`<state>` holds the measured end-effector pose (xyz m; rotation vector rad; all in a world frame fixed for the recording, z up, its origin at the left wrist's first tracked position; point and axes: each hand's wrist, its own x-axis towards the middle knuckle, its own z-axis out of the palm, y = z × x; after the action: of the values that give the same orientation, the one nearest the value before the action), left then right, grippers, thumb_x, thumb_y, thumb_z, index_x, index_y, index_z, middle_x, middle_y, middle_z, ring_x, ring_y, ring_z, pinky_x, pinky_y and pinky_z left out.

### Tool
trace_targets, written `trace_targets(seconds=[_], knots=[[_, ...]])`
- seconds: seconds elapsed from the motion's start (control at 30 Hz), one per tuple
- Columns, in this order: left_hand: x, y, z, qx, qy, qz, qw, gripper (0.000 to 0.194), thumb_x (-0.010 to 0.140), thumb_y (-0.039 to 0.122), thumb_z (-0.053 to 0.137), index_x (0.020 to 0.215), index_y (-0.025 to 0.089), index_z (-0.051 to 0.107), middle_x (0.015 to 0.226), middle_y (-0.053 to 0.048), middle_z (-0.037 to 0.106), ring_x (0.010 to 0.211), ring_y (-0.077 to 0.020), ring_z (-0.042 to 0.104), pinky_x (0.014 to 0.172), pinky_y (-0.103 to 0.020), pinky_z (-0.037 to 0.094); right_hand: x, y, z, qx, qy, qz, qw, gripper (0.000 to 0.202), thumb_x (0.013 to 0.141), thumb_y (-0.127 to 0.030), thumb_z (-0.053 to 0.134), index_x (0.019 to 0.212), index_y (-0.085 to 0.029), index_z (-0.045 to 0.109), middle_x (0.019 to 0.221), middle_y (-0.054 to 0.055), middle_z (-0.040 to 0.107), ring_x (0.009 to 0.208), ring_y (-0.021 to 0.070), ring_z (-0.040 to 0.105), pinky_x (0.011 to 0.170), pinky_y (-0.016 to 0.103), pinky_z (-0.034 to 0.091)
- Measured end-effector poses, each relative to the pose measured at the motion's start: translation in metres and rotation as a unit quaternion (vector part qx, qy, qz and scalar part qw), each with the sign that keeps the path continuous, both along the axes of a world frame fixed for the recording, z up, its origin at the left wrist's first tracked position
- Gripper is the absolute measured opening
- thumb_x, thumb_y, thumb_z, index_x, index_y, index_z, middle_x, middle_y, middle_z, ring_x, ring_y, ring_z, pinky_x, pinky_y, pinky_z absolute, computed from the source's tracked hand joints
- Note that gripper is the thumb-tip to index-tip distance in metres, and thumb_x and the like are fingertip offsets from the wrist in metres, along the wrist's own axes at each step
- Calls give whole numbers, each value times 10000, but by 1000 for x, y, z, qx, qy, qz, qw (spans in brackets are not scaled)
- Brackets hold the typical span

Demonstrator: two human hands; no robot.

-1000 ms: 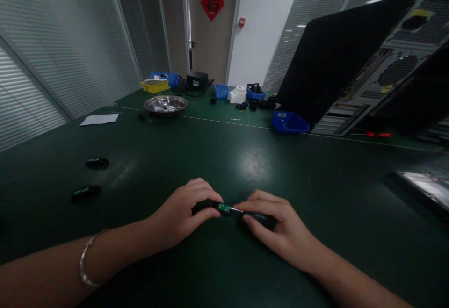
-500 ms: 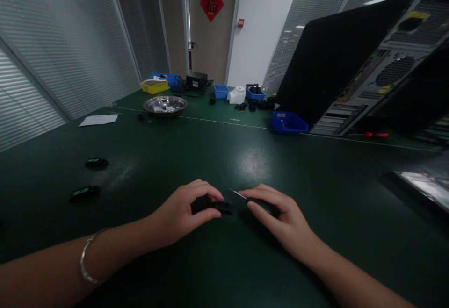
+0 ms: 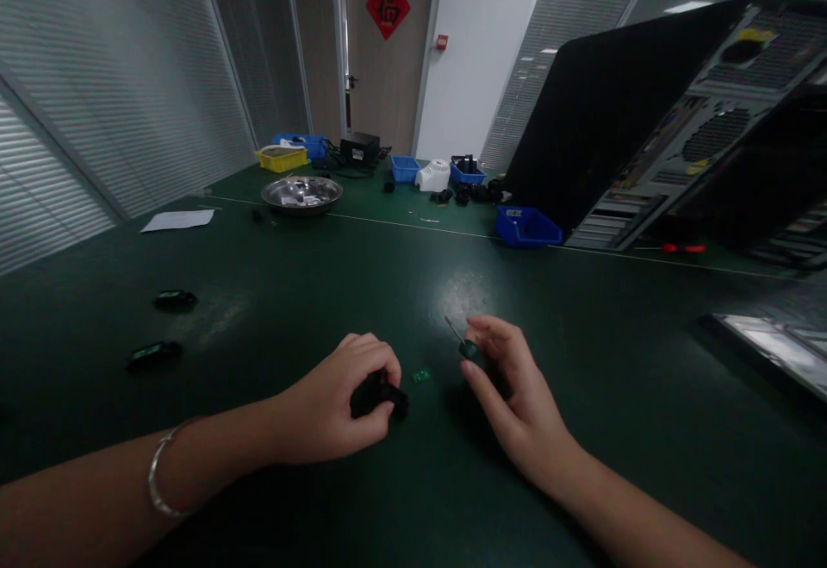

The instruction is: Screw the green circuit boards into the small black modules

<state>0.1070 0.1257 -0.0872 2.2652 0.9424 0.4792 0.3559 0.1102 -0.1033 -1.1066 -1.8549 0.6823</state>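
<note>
My left hand [image 3: 352, 396] pinches a small black casing [image 3: 395, 399] between thumb and fingertips, low over the green table [image 3: 362, 284]. A small green circuit board [image 3: 420, 375] lies on the tabletop just right of the casing, touched by neither hand. To its right, my right hand [image 3: 513, 378] is closed around a screwdriver [image 3: 469, 349]; its thin metal shaft points up and to the left. Two black pieces with green tops, one [image 3: 175, 299] farther back and one [image 3: 153, 354] nearer, rest at the left of the table.
A metal bowl [image 3: 301, 195] of small parts stands at the back left, near a white paper [image 3: 177, 220] and a yellow bin [image 3: 282, 159]. A blue bin [image 3: 528, 227] sits before a large black computer case [image 3: 600, 111]. A framed panel [image 3: 768, 352] lies far right.
The green board now lies bare on the table between my hands. My left hand has turned the casing and drawn it slightly nearer. The screwdriver's shaft has tilted more upright, away from the casing.
</note>
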Motion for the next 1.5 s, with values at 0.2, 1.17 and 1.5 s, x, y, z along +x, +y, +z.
trace_targets(seconds=[0.2,1.17,1.5], knots=[[3,-3,2,19,-8,-1,1000,143,800,118,585,918,195,567,916,-10,578,894,-195,528,825,-339,374,-10,1,9,-2,-136,64,989,201,874,-81,532,991,-221,615,974,43,585,861,194,599,773,317,490],[1,-11,8,23,-29,-67,997,405,769,353,772,1100,241,568,1298,-79,573,1228,-285,470,1035,-455,372,-10,-1,5,-165,20,55,984,273,979,-401,513,1053,-170,639,567,-74,477,429,94,452,410,197,366],[2,-9,3,31,-23,-72,997,512,792,344,755,1252,267,545,1331,-89,559,1315,-309,414,1109,-505,321,-19,-14,16,-112,21,96,989,113,905,-264,639,955,-180,695,923,43,692,803,180,659,732,291,528]])
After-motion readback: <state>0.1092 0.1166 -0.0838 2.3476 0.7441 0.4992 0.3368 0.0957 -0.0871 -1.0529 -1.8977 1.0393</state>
